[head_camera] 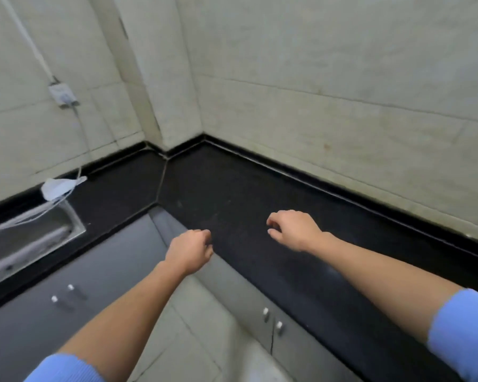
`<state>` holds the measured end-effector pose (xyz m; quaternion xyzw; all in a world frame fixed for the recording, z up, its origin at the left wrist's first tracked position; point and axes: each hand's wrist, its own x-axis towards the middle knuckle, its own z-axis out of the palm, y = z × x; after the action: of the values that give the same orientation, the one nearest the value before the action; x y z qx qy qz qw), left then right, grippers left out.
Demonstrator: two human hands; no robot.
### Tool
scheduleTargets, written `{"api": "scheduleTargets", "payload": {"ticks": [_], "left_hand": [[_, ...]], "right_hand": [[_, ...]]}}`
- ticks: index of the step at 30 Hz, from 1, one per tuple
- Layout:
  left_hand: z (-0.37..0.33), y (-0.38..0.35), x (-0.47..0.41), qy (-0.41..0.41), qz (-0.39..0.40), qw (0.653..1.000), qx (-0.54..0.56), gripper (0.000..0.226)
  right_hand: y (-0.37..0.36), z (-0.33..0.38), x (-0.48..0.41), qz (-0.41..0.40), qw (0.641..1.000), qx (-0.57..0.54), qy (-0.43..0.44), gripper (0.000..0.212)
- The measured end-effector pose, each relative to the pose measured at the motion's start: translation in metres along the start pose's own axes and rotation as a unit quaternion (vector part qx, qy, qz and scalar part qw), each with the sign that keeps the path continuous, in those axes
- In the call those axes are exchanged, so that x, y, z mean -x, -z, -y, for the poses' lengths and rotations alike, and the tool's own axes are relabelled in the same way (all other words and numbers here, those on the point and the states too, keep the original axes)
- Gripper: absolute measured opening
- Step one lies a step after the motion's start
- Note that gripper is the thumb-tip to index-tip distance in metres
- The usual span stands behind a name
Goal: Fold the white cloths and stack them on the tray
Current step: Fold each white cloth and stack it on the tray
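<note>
No white cloth for folding and no tray show in this view. My left hand (191, 250) hangs over the front edge of the black countertop (232, 194), its fingers loosely curled and holding nothing. My right hand (293, 230) hovers over the black countertop a little further right, fingers bent downward and relaxed, also holding nothing. Both forearms are bare, with blue sleeves pushed up near the elbows.
The black L-shaped counter runs along pale tiled walls into a corner (204, 139). A steel sink (31, 238) sits at the left, with a white crumpled object (58, 187) and a cable behind it. Grey cabinet doors (94, 271) with small knobs lie below.
</note>
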<state>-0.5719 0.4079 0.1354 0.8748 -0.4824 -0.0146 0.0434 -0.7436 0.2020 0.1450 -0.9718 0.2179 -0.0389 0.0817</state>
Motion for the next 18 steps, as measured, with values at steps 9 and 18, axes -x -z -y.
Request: {"api": "scheduleTargets", "payload": {"ticks": [9,18], "left_hand": [[0.164,-0.007,0.021,0.172,0.02,0.985,0.006,0.028],[0.303,0.021,0.003,0.345,-0.011,0.938,0.029,0.032]], "right_hand": [[-0.049,0.13,-0.17,0.039,0.985,0.014,0.165,0.028],[-0.084,0.255,-0.338,0.076,0.95,0.012,0.302,0.03]]}}
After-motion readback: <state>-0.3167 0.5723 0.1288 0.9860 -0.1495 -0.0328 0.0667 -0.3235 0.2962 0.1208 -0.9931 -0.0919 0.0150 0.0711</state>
